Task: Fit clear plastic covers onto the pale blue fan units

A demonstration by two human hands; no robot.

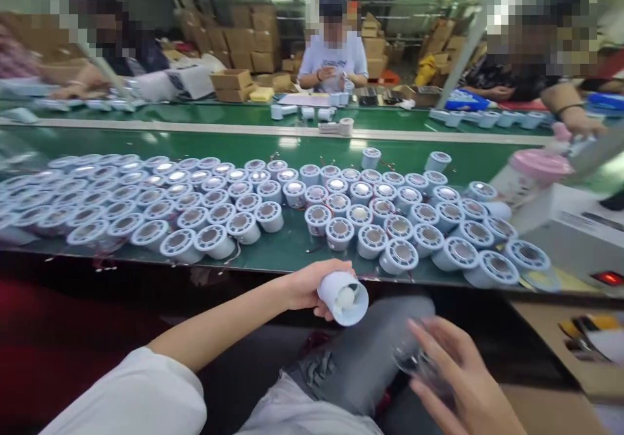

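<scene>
My left hand (307, 287) is wrapped round a small white cylindrical housing (344, 298), held above my lap with its open end facing me. My right hand (455, 373) is lower right over my grey trousers, fingers curled round a small blurred clear or dark part (419, 363) that I cannot make out. Just beyond both hands, many identical white round housings (341, 230) with metal centres stand in rows on the green conveyor belt (287, 250).
A white machine (570, 233) with a red switch and a pink-lidded bottle (531, 171) sit at right. A tape roll (341, 126) lies on the belt divider. Across the belt three other people work at a table; cardboard boxes (248, 38) are stacked behind.
</scene>
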